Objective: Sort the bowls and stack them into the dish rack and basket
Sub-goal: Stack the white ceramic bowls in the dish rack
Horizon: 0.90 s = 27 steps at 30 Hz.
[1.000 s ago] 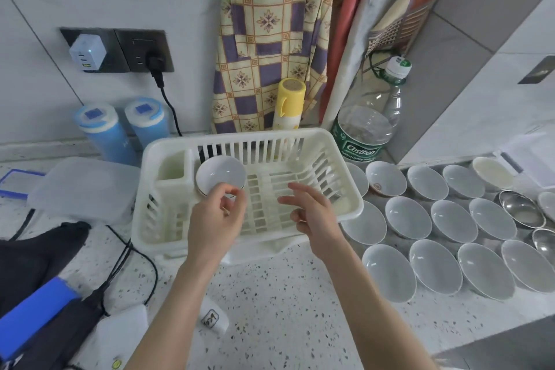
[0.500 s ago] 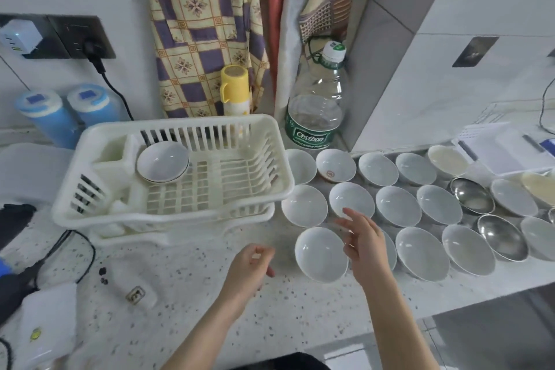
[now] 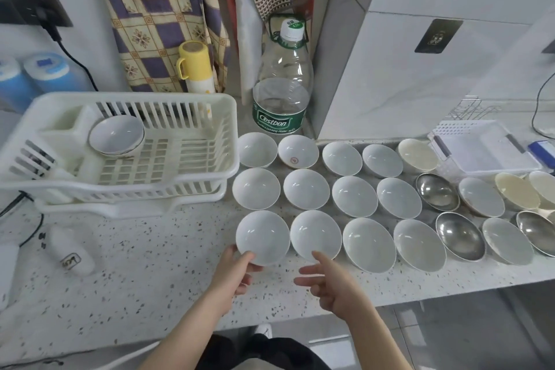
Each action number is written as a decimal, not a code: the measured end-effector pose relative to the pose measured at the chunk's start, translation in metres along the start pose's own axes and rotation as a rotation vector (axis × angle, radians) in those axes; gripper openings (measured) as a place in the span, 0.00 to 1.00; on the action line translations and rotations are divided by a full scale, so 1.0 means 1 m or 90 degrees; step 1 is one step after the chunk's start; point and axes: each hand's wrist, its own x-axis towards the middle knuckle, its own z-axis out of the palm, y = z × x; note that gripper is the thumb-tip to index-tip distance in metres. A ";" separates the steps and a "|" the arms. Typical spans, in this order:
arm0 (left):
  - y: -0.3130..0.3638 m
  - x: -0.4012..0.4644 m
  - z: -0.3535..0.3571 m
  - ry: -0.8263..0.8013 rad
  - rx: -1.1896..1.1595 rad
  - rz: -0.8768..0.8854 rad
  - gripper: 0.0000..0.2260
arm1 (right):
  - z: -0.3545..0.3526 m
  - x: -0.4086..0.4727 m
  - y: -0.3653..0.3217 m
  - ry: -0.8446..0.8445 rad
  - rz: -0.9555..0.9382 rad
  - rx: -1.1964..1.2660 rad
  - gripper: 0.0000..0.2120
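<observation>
Far left on my view sits the white dish rack (image 3: 192, 135), and I can see one white bowl (image 3: 116, 136) already leaning in its back-left part, beside the cutlery compartment. Right of the rack, the speckled counter (image 3: 144, 267) carries rows of bowls laid out rim-up: mostly white porcelain, then a few steel bowls (image 3: 437, 192) and cream ones further right. A slotted white basket (image 3: 480, 144) stands at the far right, behind those.

The bowl I care about is the front-left white bowl (image 3: 262, 237), the nearest one in the front row. My left hand (image 3: 232, 272) is right at its near rim: the thumb lies over the rim edge and the fingers curl below it, so I read this as a pinch closing on the rim, though I cannot tell whether the bowl has left the counter. The bowl lies directly ahead of those fingers, away from me, and the rack is up and to the left of it, so the carry I judge is coming goes that way.

My right hand (image 3: 333, 285) is loosely spread and holds nothing. Its forefinger (image 3: 319, 258) points at the near rim of the neighbouring white bowl (image 3: 315, 234), close to touching; I cannot say it does. The left hand is plainly the nearer to the rack.
</observation>
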 end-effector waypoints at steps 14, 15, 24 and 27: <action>0.003 -0.007 0.011 0.034 -0.059 0.021 0.17 | 0.016 0.008 0.018 0.148 -0.177 0.160 0.08; 0.004 -0.009 0.010 0.030 -0.066 0.023 0.17 | 0.018 0.007 0.018 0.162 -0.187 0.158 0.09; 0.012 -0.038 -0.025 -0.038 -0.181 0.086 0.15 | 0.044 -0.016 0.026 0.261 -0.274 0.123 0.09; 0.023 -0.045 -0.042 -0.060 -0.230 0.112 0.14 | 0.061 -0.025 0.021 0.251 -0.294 0.149 0.08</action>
